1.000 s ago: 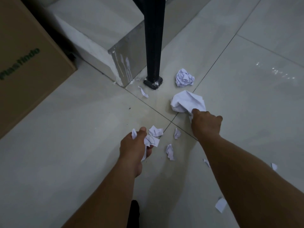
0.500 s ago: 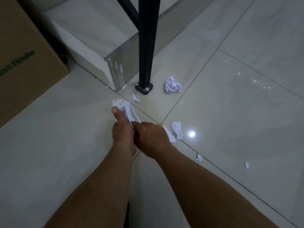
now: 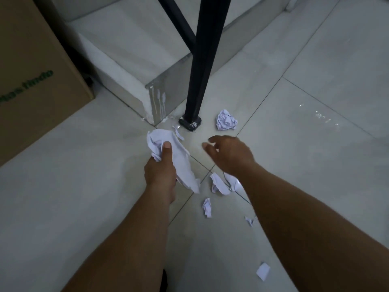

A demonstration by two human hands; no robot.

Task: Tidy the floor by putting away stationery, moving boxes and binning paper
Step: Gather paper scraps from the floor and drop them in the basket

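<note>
Nearest the person, small scraps (image 3: 263, 271) lay loose on the floor (image 3: 84, 207), and a larger torn piece (image 3: 220, 184) sat on the tile joint under the right wrist. Half a second before, both hands had met on the paper wad (image 3: 181, 161). Now the left hand (image 3: 161, 173) alone clutched it under its thumb, while the right hand (image 3: 230, 154) had let go, fingers spread and empty. Farther off, a crumpled ball (image 3: 226, 122) lay beside the table leg (image 3: 197, 81), probably the next pickup. Nothing was binned yet.

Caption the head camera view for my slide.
Left hand grips paper; right hand hovers open near a crumpled ball by a black post.
</note>
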